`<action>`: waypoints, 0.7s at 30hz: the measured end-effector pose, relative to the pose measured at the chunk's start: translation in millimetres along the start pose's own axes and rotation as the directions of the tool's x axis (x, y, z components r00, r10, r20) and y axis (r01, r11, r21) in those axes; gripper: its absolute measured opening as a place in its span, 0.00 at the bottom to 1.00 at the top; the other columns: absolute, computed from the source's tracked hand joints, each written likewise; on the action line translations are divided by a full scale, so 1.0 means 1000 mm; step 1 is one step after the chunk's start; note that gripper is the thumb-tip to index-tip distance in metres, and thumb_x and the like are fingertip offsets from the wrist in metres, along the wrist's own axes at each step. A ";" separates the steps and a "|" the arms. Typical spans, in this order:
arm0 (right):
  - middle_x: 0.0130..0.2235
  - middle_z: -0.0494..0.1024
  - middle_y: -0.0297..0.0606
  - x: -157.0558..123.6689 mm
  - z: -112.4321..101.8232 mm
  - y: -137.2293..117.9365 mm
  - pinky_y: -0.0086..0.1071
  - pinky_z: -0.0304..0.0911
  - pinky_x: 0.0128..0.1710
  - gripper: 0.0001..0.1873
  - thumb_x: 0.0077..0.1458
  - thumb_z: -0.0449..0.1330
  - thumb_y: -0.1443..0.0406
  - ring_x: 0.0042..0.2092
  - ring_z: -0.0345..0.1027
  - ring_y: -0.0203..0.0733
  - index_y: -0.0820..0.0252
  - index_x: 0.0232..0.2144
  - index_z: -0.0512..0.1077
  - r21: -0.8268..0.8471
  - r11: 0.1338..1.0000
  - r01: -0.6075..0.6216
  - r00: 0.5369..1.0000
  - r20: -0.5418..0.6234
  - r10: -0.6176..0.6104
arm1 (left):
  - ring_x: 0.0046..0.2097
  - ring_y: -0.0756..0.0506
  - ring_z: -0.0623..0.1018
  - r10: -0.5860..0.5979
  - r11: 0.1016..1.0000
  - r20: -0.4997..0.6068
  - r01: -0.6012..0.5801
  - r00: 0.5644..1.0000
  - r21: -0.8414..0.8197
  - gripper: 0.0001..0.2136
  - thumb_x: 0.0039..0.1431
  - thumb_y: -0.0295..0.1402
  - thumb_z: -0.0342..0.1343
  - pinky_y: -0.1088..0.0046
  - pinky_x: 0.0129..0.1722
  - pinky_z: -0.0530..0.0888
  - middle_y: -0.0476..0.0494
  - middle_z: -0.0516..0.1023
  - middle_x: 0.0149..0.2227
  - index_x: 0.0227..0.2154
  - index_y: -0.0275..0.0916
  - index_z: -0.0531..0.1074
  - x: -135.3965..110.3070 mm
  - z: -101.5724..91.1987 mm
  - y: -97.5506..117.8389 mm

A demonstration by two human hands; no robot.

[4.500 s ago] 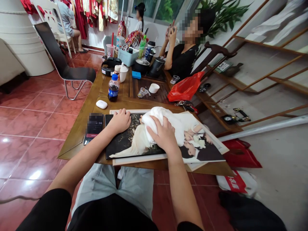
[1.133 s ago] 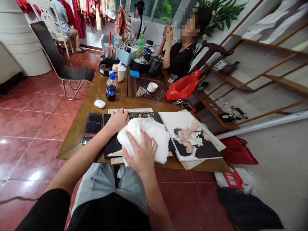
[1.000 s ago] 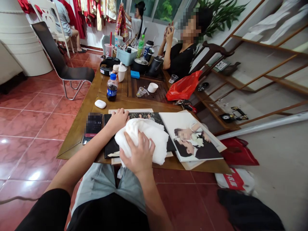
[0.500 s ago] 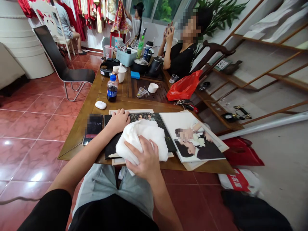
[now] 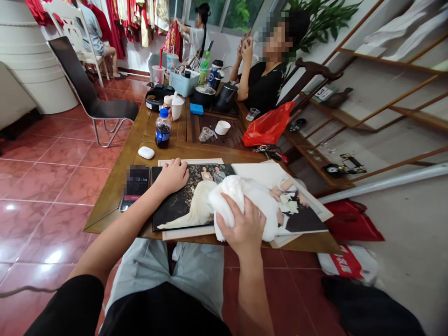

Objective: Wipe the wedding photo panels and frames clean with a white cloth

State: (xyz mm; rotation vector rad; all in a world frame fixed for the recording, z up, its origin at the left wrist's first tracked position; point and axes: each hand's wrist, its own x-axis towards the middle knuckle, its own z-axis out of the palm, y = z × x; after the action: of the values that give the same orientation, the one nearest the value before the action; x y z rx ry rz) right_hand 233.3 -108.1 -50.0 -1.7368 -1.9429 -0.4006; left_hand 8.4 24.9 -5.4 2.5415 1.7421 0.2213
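Chair: one black chair (image 5: 91, 88) stands on the red tiles, left of the table (image 5: 115, 186).
Phone: one phone (image 5: 136, 185) lies flat near the table's left edge.
Case: one small white case (image 5: 146, 152) lies just behind the phone.
Bottle: one dark soda bottle (image 5: 163, 130) stands upright behind the case.
Left hand: the left hand (image 5: 174, 176) rests palm down, fingers loosely curled and gripping nothing, on the far left corner of the dark photo print (image 5: 187, 203).
Prints: two, the dark one and a light photo print (image 5: 304, 220) on its right, both lying on the table's near end.
Cloth: one white cloth (image 5: 257, 200) lies bunched where the two prints meet.
Right hand: the right hand (image 5: 245, 225) is clamped on the cloth's near side, pressing it down.
Bag: one red bag (image 5: 268, 128) lies further back on the right.
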 end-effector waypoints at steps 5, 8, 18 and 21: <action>0.61 0.67 0.49 -0.002 0.001 -0.015 0.54 0.55 0.59 0.26 0.62 0.58 0.53 0.58 0.64 0.59 0.47 0.61 0.73 0.017 1.000 0.021 1.000 -0.014 -0.021 | 0.57 0.34 0.73 -0.011 1.000 -0.001 0.011 1.000 -0.006 0.18 0.74 0.35 0.39 0.53 0.54 0.70 0.29 0.74 0.54 0.53 0.34 0.71 0.000 0.000 0.001; 0.61 0.66 0.50 -0.004 -0.001 -0.032 0.55 0.53 0.61 0.27 0.61 0.58 0.52 0.60 0.62 0.59 0.47 0.61 0.72 0.045 0.996 0.082 0.997 0.013 -0.082 | 0.57 0.34 0.73 -0.007 1.000 -0.003 0.007 1.000 -0.002 0.18 0.74 0.35 0.40 0.53 0.55 0.70 0.29 0.74 0.54 0.54 0.34 0.71 0.000 0.001 0.001; 0.64 0.66 0.46 -0.011 -0.002 -0.086 0.57 0.49 0.65 0.30 0.57 0.60 0.52 0.64 0.59 0.59 0.43 0.61 0.72 0.209 0.950 0.233 0.969 0.032 -0.245 | 0.57 0.34 0.73 0.014 1.000 -0.002 -0.014 1.000 -0.005 0.18 0.75 0.36 0.40 0.53 0.54 0.69 0.30 0.74 0.53 0.54 0.34 0.70 0.000 0.003 -0.002; 0.64 0.65 0.46 -0.012 -0.004 -0.080 0.56 0.50 0.65 0.30 0.56 0.60 0.52 0.63 0.60 0.58 0.43 0.61 0.73 0.216 0.941 0.261 0.962 0.029 -0.273 | 0.56 0.34 0.73 0.012 1.000 -0.001 -0.012 1.000 -0.008 0.18 0.75 0.35 0.39 0.53 0.54 0.69 0.30 0.73 0.54 0.55 0.33 0.70 0.000 0.002 -0.002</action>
State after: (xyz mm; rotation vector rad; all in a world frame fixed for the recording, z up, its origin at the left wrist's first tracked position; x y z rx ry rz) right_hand 156.0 -132.2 -44.4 -1.3706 -2.1850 -0.2275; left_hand 7.3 25.8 -7.5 2.5474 1.7226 0.2300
